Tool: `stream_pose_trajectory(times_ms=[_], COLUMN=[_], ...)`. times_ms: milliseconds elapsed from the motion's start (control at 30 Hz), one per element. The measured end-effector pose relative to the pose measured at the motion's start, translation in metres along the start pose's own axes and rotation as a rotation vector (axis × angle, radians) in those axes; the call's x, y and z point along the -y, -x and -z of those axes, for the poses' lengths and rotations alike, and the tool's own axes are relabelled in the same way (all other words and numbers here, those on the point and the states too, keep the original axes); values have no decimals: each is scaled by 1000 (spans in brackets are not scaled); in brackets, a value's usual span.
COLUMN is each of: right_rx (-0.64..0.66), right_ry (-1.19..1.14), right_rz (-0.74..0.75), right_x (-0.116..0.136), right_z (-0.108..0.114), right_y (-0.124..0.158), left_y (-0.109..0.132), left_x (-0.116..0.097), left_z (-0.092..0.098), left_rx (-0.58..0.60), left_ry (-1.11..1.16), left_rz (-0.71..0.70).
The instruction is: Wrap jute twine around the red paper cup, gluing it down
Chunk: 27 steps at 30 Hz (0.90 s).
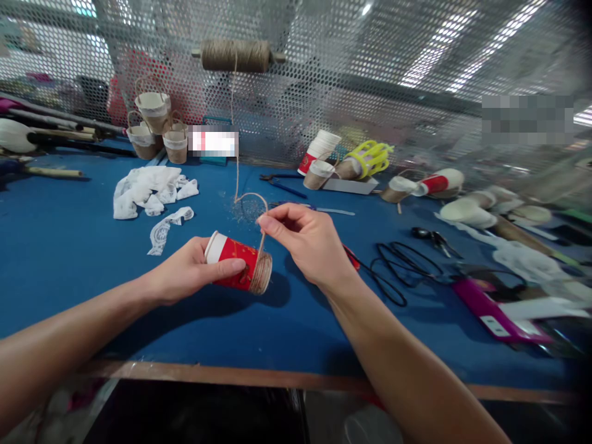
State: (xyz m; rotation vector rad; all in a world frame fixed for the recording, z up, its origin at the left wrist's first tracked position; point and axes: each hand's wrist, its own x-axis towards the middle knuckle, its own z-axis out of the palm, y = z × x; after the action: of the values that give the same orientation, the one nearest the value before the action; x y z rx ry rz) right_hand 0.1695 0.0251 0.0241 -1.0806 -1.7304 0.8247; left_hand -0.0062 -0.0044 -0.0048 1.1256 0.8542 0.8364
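Observation:
My left hand [198,268] is closed around a red and white paper cup [234,258], tilted on its side with its rim toward the left. Several turns of jute twine [262,274] are wound around the cup's right end. Between thumb and forefinger my right hand [305,237] pinches the strand just above the cup. From there the twine loops back to the left and runs up to a large spool [235,55] on a horizontal rod. The far side of the cup and the left fingers beneath it are hidden.
White lace [150,188] lies left on the blue table [92,259]. Behind it stand small twine-covered baskets [155,111]. Blue-handled pliers [284,185], stacked cups [321,151] and a yellow net [372,158] lie further back. Right are a black cord [398,265] and a purple box [494,308].

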Motion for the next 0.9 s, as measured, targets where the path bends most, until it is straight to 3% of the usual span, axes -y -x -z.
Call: stream_pose_trajectory(times_ms=[400, 900], right_rx=[28, 123], right_ry=[49, -12], right_rz=[-80, -150], right_x=[-2, -6], right_z=[-2, -4], right_y=[2, 6], left_y=[4, 7], left_x=[-4, -5], left_z=[-2, -3], left_rx=[39, -12], left_ry=[72, -53], left_rz=[-40, -105])
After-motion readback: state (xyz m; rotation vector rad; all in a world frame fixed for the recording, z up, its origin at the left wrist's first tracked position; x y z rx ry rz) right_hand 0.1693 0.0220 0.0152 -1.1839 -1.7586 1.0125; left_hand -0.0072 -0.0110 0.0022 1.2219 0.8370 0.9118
